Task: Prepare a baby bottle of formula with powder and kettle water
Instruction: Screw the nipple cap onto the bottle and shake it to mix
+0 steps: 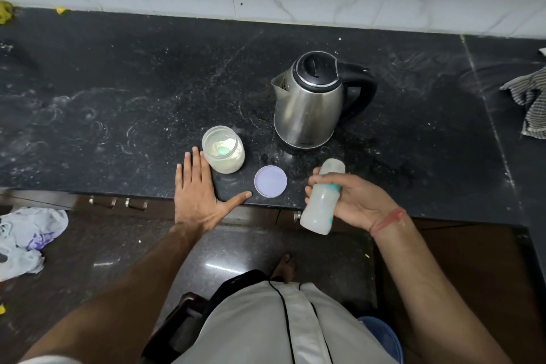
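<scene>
- No words or brand names are showing clearly enough to read on anything here.
- The right hand (351, 198) is wrapping its fingers around the baby bottle (322, 198), grasping it by the middle.
- The baby bottle is cloudy plastic with a teal ring near the top, and it is leaning over the front edge of the counter (118, 91).
- A clear cap is sitting on the bottle's top end.
- A red thread (388, 219) is circling the right wrist.
- The left hand (198, 192) is lying flat on the counter with straight fingers and the thumb spread wide, gripping nothing.
- Its fingertips are reaching just beside the powder jar (223, 149); I cannot tell if they are touching it.
- The powder jar is round and see-through, standing open, with pale powder and a small green scoop (223, 151) inside.
- The round purple lid (270, 181) is lying flat on the counter between the two hands.
- The kettle (313, 100) is shiny metal with a black lid and black handle, standing behind the purple lid.
- The counter is dark speckled stone with dusty white smears.
- A striped cloth (529, 97) is lying crumpled at the far right.
- A white bag (26, 236) is lying on the floor at the left.
</scene>
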